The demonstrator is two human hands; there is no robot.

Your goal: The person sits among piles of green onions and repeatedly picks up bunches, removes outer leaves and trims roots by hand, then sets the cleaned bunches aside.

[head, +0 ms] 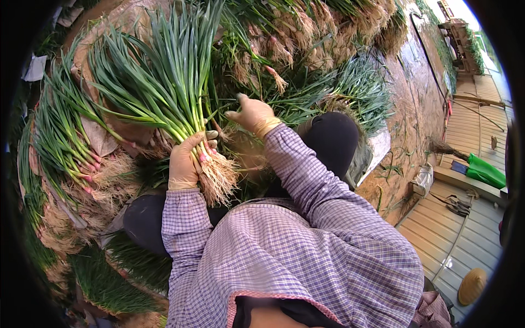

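Observation:
My left hand point(184, 164), in a pale thin glove, grips a bunch of green garlic point(184, 94) just above its pinkish bulbs. The long leaves fan away from me and the tangled roots point(217, 178) hang towards my lap. To the right of the bunch, my gloved right hand point(253, 115) is raised with thumb and fingers apart and nothing in its grasp. Beyond it, a single stalk with a pink bulb point(270, 70) sticks out of a large heap of green garlic point(316, 28), roots facing me. Loose leaves point(303, 100) lie just past the right hand.
More root-on garlic bunches point(82, 164) lie at my left, and further leafy bundles point(110, 283) sit behind my left knee. Wet muddy ground point(414, 90) stretches to the right, up to a corrugated metal wall point(447, 229) with a broom point(447, 148) and a green object point(486, 171) nearby.

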